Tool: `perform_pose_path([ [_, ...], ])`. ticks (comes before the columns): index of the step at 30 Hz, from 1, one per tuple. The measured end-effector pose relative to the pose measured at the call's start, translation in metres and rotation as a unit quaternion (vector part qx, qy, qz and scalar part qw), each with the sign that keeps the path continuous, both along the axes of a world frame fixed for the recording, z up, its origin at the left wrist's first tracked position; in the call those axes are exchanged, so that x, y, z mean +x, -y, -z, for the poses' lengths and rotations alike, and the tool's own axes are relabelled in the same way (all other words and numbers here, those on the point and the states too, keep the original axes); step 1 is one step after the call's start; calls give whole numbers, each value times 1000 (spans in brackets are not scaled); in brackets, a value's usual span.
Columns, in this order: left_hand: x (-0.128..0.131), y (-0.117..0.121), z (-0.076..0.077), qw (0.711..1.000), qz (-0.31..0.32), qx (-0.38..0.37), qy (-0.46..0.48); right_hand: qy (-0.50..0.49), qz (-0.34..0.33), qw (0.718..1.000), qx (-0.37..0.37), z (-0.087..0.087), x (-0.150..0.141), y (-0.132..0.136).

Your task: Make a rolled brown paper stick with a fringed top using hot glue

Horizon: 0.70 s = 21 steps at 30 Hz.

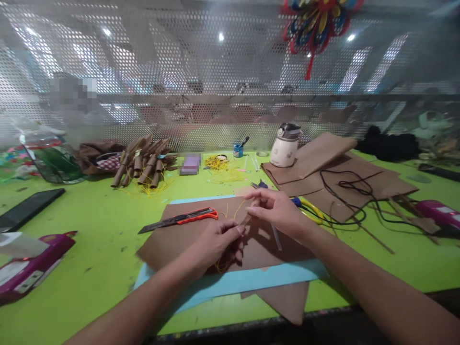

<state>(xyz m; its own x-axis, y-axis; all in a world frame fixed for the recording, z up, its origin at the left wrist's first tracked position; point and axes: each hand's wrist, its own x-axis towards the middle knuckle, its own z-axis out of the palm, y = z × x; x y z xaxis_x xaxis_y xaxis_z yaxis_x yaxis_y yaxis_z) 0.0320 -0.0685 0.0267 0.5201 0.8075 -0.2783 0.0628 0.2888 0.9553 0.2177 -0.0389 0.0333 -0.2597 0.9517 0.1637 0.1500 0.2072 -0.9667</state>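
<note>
My left hand point(230, 235) and right hand point(268, 208) pinch what seems a small brown piece point(246, 218) between them, above the brown paper point(201, 230). Left of them lies the orange cutter point(196, 215); beyond, the bundled brown rolls point(142, 167) and white bottle point(285, 147) stand on the green table point(108, 211).

Small white lights point(221, 36) glare overhead; the dim picture's edges blur

No text, number or sign can be read; labels look blurred.
</note>
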Motion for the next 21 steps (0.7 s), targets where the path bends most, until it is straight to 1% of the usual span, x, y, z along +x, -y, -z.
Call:
perform_pose_path([
  [3, 0, -1, 2, 1000, 4, 5, 12, 36, 5, 999, 24, 1, -2, 1],
  [6, 1, -2, 3, 1000, 1, 19, 2, 69, -1, 996, 49, 3, -5, 4],
  [10, 0, -4, 3, 999, 17, 39, -7, 96, 14, 991, 87, 2, -8, 7],
  [12, 0, -4, 2, 999, 13, 48, -13, 75, -4, 994, 79, 0, -8, 8],
  [15, 0, -3, 0, 998, -6, 61, -30, 35, -39, 998, 42, -3, -7, 9],
  [18, 0, -3, -1, 997, -12, 71, -36, 42, -20, 998, 32, -4, -9, 11],
  [21, 1, -2, 0, 998, -9, 62, -23, 50, 1, 998, 38, 0, -13, 12],
])
